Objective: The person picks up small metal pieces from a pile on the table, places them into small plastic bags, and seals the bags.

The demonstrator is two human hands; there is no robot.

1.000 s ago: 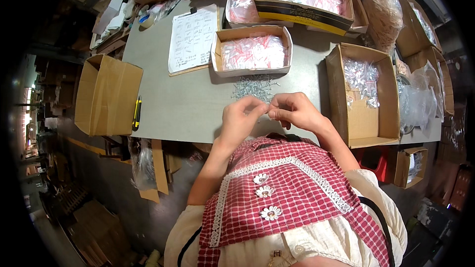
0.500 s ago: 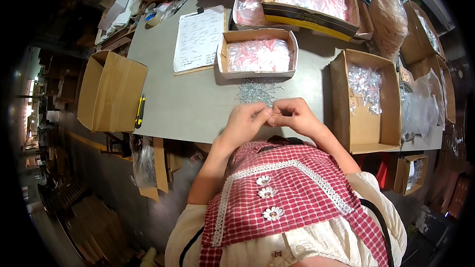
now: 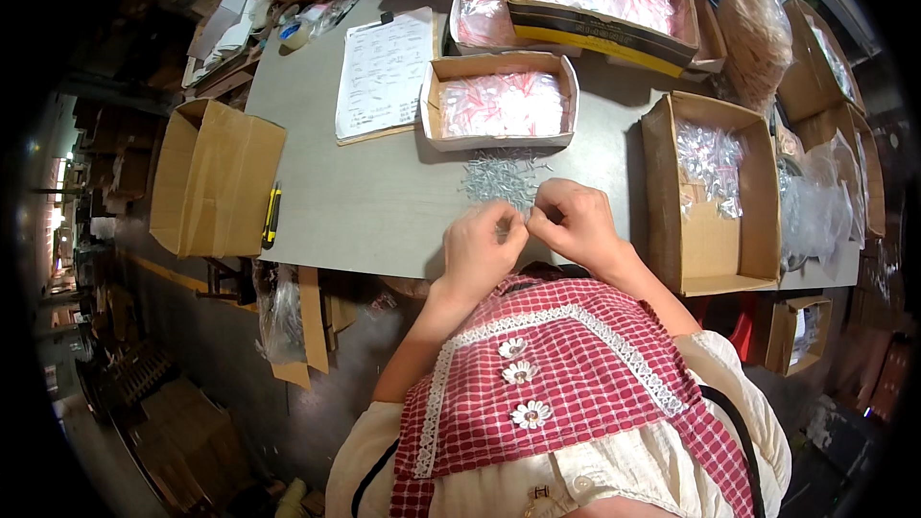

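Observation:
My left hand (image 3: 483,242) and my right hand (image 3: 578,223) meet at the table's near edge, thumbs and fingers pinched close together. Whatever they pinch is tiny and mostly covered by the fingertips, so I cannot make it out. Just beyond the fingers lies a loose pile of small silvery screws (image 3: 497,176). Behind the pile stands a white-edged carton (image 3: 499,144) holding many small see-through zip bags (image 3: 504,103) with red strips. To the right, an open brown box (image 3: 710,264) holds filled little bags (image 3: 710,165) with shiny contents.
A clipboard with a written sheet (image 3: 384,72) lies left of the carton. Further left are a brown cardboard box (image 3: 216,177) and a yellow-black utility knife (image 3: 272,216). A black-yellow carton (image 3: 600,31) of bags stands at the back, beside a large bulging plastic bag (image 3: 753,34).
My right hand has risen slightly and turned, with its fingers curled more. My left hand has shifted a little, and the fingertips of both hands remain close together.

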